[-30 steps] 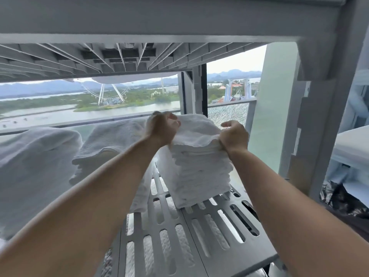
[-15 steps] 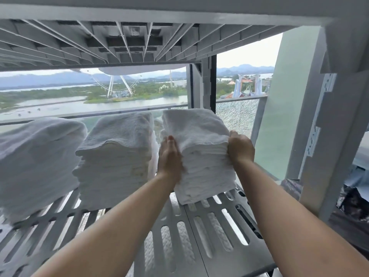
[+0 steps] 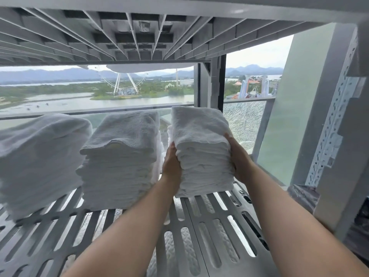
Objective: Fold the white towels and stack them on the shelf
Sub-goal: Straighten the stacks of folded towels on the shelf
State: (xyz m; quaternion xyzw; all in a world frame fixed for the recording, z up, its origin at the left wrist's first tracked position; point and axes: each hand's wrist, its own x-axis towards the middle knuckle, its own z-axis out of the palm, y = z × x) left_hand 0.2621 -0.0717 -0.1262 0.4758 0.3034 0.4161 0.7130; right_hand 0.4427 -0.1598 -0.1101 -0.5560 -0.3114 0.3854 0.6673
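Both hands are up at the shelf, one on each side of the right-hand stack of white towels (image 3: 201,148). The left hand (image 3: 171,166) lies flat against the stack's left face. Its thumb is up by the front corner, and its fingers run back into the narrow gap beside the middle stack (image 3: 121,160). The right hand (image 3: 238,160) mirrors it on the right face, palm pressed in, fingers reaching back along the towels and mostly hidden. Neither hand curls round anything. As far as can be seen, they squeeze the pile between them with straight fingers, and bare forearms rise to them from the bottom of the view.

That pile sits right of centre on the slotted grey shelf (image 3: 209,236). Its bottom towel appears to rest on the slats, and its layers are fairly even. Just to its left stands the middle stack, close to the same height, with its top towels drooping over the front edge. Further left is the left stack (image 3: 38,156), round-topped and blurred towards the edge of the view. All three stand in a row along the shelf.

Overhead runs the ribbed underside of the upper shelf (image 3: 139,37). At the right stands a perforated grey upright (image 3: 335,136). Behind the stacks there is window glass, with a cracked pane (image 3: 242,120) just right of the held pile. Beyond it lie water, green land, a Ferris wheel (image 3: 123,82) and hazy hills.
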